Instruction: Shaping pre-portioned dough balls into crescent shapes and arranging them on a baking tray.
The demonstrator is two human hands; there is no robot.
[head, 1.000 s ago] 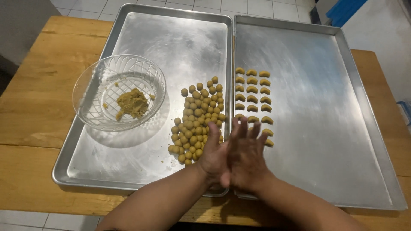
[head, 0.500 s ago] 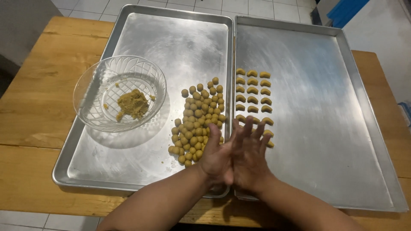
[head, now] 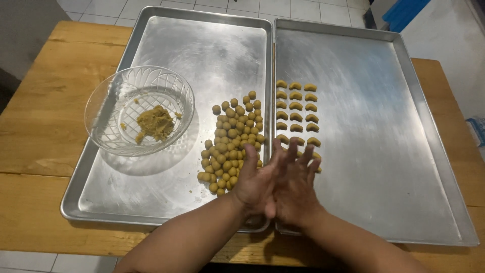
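Note:
My left hand (head: 252,182) and my right hand (head: 298,187) are pressed palm to palm with the fingers spread. They hover over the near seam between the two metal trays. Anything between the palms is hidden. Just beyond the left hand lies a heap of small round dough balls (head: 232,136) on the left tray (head: 151,202). Beyond the right hand, curved crescent-shaped dough pieces (head: 296,106) sit in neat rows on the right tray (head: 384,151). My fingertips cover the nearest of these pieces.
A clear glass bowl (head: 101,101) holding a lump of brownish dough (head: 154,124) stands on the left part of the left tray. Both trays rest on a wooden table (head: 40,126). A blue object (head: 404,12) lies on the tiled floor beyond.
My palms have slid against each other, and the fingers have shifted slightly forward and to the left. The trays, bowl and dough pieces have stayed put.

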